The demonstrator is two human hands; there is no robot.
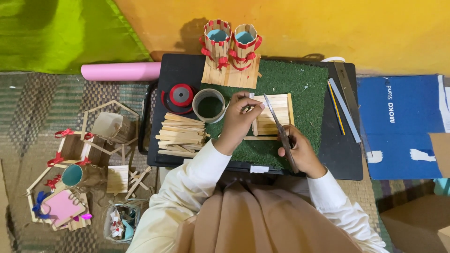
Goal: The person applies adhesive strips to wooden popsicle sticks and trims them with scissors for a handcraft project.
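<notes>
Gripping scissors (280, 131) in right hand (300, 152), blades angled up-left, left hand (239, 119) pinching craft stick (255, 107) over stick panel (274, 115), twin stick-clad cups (230, 43) lined blue, upright behind.

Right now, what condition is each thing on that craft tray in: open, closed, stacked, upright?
Scissors: open, held in the right hand.
Left hand: fingers pinching a stick at the stick panel's edge.
Stick panel: flat on the green mat.
Loose sticks: stacked in a pile.
Two stick cups: upright, tied with red ribbon.
Ribbon spool: lying flat.
Pink roll: rolled up, lying down.
</notes>
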